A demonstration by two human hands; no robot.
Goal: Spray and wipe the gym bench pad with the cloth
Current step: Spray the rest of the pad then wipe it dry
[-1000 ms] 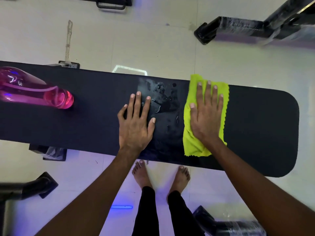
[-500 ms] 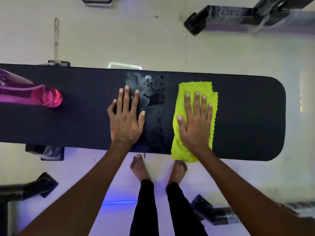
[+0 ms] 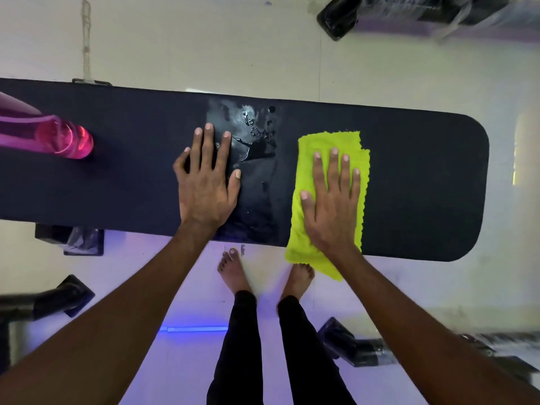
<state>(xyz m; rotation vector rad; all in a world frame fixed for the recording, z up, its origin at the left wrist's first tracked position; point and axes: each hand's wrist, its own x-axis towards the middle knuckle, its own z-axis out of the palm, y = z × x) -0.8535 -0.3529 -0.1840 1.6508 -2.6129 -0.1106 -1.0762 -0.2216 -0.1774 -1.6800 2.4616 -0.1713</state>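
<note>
The long black bench pad [image 3: 423, 176] runs left to right across the view. A wet, shiny patch [image 3: 254, 147] with droplets lies at its middle. My right hand [image 3: 331, 200] presses flat, fingers spread, on a folded yellow-green cloth [image 3: 304, 241] just right of the wet patch; the cloth's near end hangs over the pad's front edge. My left hand [image 3: 206, 182] rests flat and empty on the pad at the wet patch's left edge. A pink transparent bottle [image 3: 58, 138] stands on the pad at far left.
Black plastic-wrapped equipment legs lie on the pale tiled floor at top right [image 3: 339, 19], lower left [image 3: 58, 299] and lower right [image 3: 350, 343]. A bench support [image 3: 76, 238] shows under the pad. My bare feet [image 3: 233, 270] stand close to the pad's front edge.
My right hand has slid the cloth toward me across the pad, from the far edge until its near end hangs off the front. My left hand stays planted.
</note>
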